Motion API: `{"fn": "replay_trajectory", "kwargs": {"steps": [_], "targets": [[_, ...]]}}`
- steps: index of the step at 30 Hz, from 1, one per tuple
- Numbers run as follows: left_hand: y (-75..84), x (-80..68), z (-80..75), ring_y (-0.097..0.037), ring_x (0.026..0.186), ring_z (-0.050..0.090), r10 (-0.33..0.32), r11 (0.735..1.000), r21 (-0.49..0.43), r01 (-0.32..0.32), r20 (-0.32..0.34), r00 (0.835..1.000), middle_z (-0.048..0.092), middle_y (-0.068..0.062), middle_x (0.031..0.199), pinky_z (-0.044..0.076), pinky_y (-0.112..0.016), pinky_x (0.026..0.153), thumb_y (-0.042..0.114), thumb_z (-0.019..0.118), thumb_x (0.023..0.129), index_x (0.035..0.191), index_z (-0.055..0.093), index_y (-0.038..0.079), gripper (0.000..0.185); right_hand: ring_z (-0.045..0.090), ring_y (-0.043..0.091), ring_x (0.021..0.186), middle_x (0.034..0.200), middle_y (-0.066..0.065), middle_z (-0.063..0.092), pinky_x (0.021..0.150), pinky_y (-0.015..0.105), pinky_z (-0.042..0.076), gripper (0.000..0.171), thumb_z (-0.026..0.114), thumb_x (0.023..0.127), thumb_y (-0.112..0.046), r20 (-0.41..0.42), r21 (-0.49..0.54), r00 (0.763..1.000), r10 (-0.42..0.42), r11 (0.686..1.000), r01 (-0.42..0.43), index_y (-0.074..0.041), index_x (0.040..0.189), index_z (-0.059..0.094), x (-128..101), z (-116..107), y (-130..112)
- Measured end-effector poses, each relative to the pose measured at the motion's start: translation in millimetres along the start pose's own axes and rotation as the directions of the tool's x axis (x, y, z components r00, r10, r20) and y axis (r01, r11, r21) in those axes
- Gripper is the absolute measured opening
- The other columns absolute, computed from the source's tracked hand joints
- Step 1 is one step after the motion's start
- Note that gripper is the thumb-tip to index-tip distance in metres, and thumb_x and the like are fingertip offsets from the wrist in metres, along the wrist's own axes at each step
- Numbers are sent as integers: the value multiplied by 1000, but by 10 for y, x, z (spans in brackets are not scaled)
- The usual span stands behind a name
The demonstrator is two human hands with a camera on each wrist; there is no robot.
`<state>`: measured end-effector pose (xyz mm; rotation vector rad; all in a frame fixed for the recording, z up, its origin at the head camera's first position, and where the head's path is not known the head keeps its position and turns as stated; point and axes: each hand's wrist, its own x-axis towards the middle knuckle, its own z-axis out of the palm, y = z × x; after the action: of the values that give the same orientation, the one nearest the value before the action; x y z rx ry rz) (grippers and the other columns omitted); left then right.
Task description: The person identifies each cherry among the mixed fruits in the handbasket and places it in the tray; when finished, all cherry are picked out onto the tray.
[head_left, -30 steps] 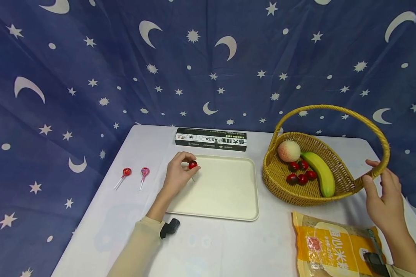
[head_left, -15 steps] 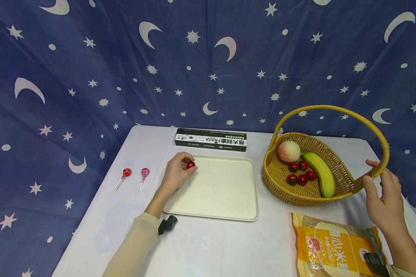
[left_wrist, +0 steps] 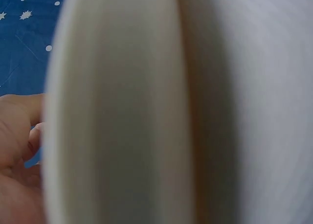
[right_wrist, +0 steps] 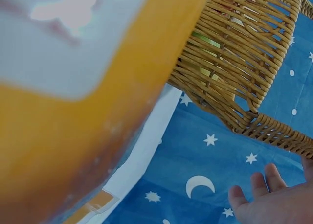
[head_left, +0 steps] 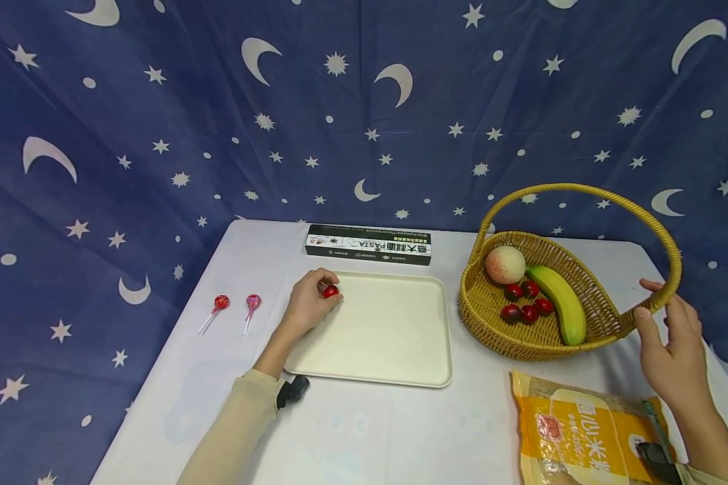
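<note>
Wicker basket (head_left: 594,316) is holding peach (head_left: 505,264), banana (head_left: 558,296), cherries (head_left: 524,302); left hand (head_left: 306,306) is pinching a red lollipop (head_left: 330,291) over the tray (head_left: 388,337); right hand (head_left: 667,350) is hovering relaxed by the handle.

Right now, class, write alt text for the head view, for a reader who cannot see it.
A left hand pinches a red lollipop over the corner of a cream tray, while the right hand touches the handle of a wicker basket holding a peach, banana and small red fruits. Two more lollipops lie on the white table.
</note>
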<state>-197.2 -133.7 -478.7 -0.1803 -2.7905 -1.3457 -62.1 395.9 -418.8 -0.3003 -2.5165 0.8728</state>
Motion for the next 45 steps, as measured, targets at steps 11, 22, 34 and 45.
{"fn": "replay_trajectory", "kwargs": {"steps": [11,22,34,45], "targets": [[53,-18,-4,-33,114,61,54,997,56,-57,49,997,63,-15,129,49,-45,101,12,86,87,123,70,11,39,21,34,164,169,19,38,135,45,12,50,42,114,-13,-3,0,1000,7,1000,-7,-16,164,39,-2,-4,0],[178,6,13,-35,126,54,102,993,52,-103,34,994,61,-18,132,48,-50,106,14,86,88,124,71,12,39,21,35,164,168,20,39,135,59,13,50,43,114,-13,-6,18,1000,-13,1000,14,-14,163,40,6,-5,10],[485,14,107,-39,137,51,184,983,12,-185,32,982,61,-15,134,45,-57,112,12,85,88,122,73,11,37,21,10,164,171,-12,37,124,17,14,50,46,113,-17,-6,33,1000,-21,999,21,-20,163,42,-5,-14,60],[803,7,297,-35,123,58,258,966,-14,-257,68,964,63,-11,134,52,-43,99,12,84,89,122,72,15,36,20,13,164,172,-8,36,125,20,14,51,46,113,-18,3,37,1000,-19,999,19,-21,164,41,0,-20,59]]}}
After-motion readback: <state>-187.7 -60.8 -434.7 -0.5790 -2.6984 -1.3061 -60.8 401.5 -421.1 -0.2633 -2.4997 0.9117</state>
